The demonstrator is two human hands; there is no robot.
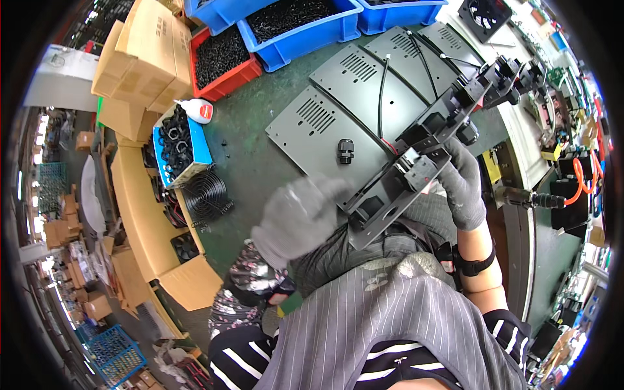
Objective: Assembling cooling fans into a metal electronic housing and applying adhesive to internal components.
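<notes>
My right hand, in a grey glove, is closed on the edge of a dark metal panel with black sockets and a round hole. The panel is tilted above my lap. Beside the panel's lower left end is my left hand, also gloved; motion smears its fingers, so their grip cannot be made out. A black cable gland stands on a grey slotted metal plate. Several such plates overlap across the bench, with black cables lying over them. More black parts stand along the plates' right side.
Blue bins and a red bin of small black parts line the back. At left are a box of black rings, a white bottle, round fan guards and an open carton. A power screwdriver lies right.
</notes>
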